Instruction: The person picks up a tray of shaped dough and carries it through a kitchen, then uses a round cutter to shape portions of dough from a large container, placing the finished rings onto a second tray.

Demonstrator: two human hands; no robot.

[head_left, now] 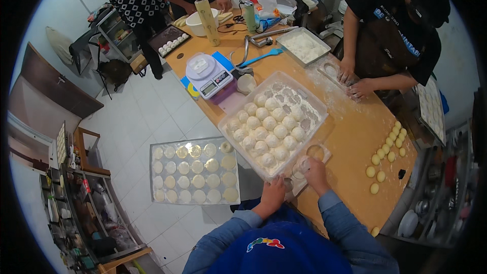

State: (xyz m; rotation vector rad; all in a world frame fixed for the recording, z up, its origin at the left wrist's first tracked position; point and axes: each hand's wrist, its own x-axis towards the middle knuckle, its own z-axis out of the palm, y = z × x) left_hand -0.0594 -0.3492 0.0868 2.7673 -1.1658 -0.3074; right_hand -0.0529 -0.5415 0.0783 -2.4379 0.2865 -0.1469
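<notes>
Just beyond the near corner of the white tub (318, 107), on its right side, a wooden mould (299, 182) with round hollows lies on the surface (350, 142), between the person's hands and partly under them. Apart from each other, the right hand (316, 175) reaches over the mould with its fingertips at a pale lump (303, 164), and the left hand (272, 193) sits at the tub's near corner by the mould's lower end; whether either grips cannot be told. Both forearms come up from below the tub, the left angled inward, the right more steeply. Left of the tub, past the edge of the surface, is a metal tray (177, 160) of flat discs. Right of the tub, a wide stretch of surface runs to yellow dough balls (381, 176); a co-worker's hands (361, 90) work beyond its far right corner.
</notes>
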